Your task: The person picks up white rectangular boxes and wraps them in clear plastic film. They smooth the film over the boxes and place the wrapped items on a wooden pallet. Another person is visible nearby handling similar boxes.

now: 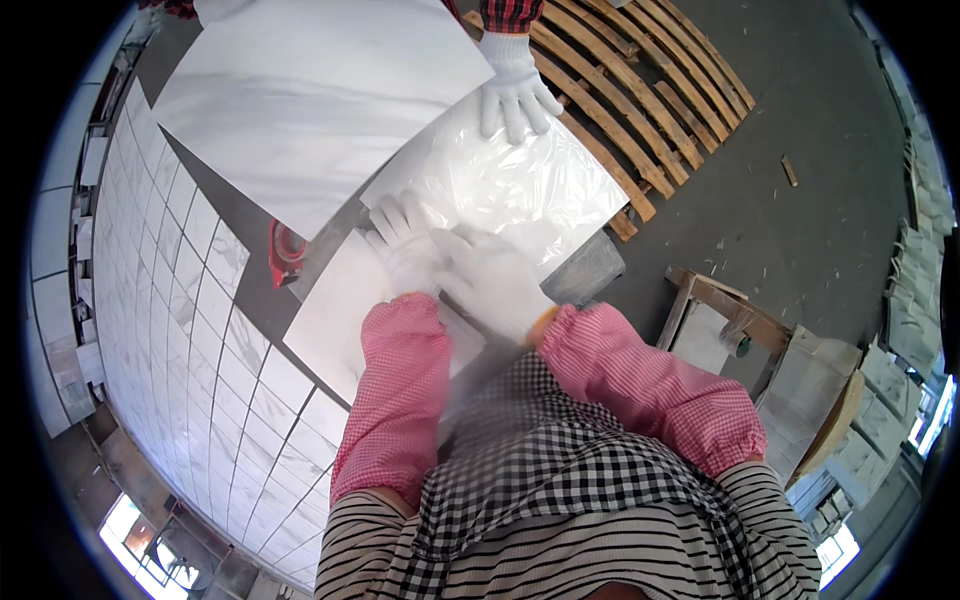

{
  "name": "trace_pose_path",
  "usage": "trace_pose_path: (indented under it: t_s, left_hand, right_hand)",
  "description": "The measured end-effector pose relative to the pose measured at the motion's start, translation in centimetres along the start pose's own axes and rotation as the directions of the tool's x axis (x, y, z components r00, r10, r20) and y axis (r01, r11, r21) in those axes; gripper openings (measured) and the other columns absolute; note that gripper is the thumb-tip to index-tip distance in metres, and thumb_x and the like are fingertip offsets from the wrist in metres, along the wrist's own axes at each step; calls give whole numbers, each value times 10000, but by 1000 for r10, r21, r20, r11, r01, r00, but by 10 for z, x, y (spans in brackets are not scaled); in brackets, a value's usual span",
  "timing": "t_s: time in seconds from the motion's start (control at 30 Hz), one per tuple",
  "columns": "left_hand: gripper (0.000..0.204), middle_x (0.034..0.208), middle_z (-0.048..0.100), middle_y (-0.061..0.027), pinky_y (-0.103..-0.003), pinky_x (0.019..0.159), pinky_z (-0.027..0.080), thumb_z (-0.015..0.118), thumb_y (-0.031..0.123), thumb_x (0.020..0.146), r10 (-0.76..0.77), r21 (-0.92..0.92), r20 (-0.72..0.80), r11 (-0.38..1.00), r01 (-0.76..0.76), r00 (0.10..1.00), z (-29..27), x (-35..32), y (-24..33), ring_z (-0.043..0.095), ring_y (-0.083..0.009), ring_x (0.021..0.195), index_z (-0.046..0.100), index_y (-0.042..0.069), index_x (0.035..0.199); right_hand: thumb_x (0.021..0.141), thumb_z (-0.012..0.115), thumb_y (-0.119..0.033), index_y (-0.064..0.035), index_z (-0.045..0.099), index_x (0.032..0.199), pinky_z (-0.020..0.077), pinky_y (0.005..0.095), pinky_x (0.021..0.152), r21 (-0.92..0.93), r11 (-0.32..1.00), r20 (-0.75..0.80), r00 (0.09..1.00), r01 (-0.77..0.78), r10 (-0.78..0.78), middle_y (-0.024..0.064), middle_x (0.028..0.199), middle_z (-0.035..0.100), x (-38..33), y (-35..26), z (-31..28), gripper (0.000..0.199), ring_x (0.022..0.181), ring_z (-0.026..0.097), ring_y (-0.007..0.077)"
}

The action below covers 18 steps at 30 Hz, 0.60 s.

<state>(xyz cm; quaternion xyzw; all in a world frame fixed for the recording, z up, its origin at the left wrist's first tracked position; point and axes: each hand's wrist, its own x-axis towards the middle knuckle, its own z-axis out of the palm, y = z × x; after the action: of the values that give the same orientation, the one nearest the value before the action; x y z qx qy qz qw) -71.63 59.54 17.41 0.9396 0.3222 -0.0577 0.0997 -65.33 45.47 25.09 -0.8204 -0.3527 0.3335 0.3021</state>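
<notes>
Striped shirt [560, 555] nearest. Film-covered panel [560, 195] left of wooden pallet [668, 125]. Left hand [412, 255] at panel's near edge, fingers slightly apart; right hand [498, 285] just beside, blurred, fingers can't tell. Panel probably stiff, heavy, brittle, surface slippery; best hold: underneath, opposite edges.

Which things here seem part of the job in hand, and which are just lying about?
Probably in the job:
- left hand
- right hand
- white sheet
- shiny plastic
- co-worker's hand

Apparently lying about:
- wooden pallet
- wood scrap
</notes>
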Motion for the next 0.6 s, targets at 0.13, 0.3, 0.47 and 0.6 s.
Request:
trace_pose_path:
  t_s: [0.13,0.3,0.47,0.6]
  left_hand:
    - [1121,1615,292,-223,-554,1237,150,762,643,763,-135,-135,106,980,149,985,49,-1,-26,227,-428,1496,295,41,1586]
    - [1218,1701,102,-237,-548,1271,48,731,681,760,-164,-78,43,983,167,986,52,1,-30,93,-443,1557,176,43,1636]
    - [1235,1699,83,-237,-602,1240,87,724,678,754,-104,44,14,994,103,994,37,14,-45,74,-457,1547,147,40,1640]
    - [1266,1667,147,-233,-642,1217,119,793,645,686,9,19,44,1000,-10,999,15,13,-54,129,-445,1521,191,36,1619]
  right_hand:
    - [941,633,-418,-87,472,1461,400,531,1089,-530,847,-241,965,-42,-103,200,1443,518,11,73,21,636,1336,478,396]
    - [846,719,-556,-68,439,1493,303,573,1156,-561,760,-324,932,-329,164,196,1529,421,-44,103,8,858,1428,363,390]
    - [795,760,-516,-15,492,1405,371,509,1073,-560,777,-434,901,-288,21,209,1418,478,-49,99,10,834,1318,434,386]
    - [821,746,-450,-111,544,1367,357,542,1088,-578,800,-349,935,-161,-64,168,1393,509,-61,99,17,674,1326,442,385]
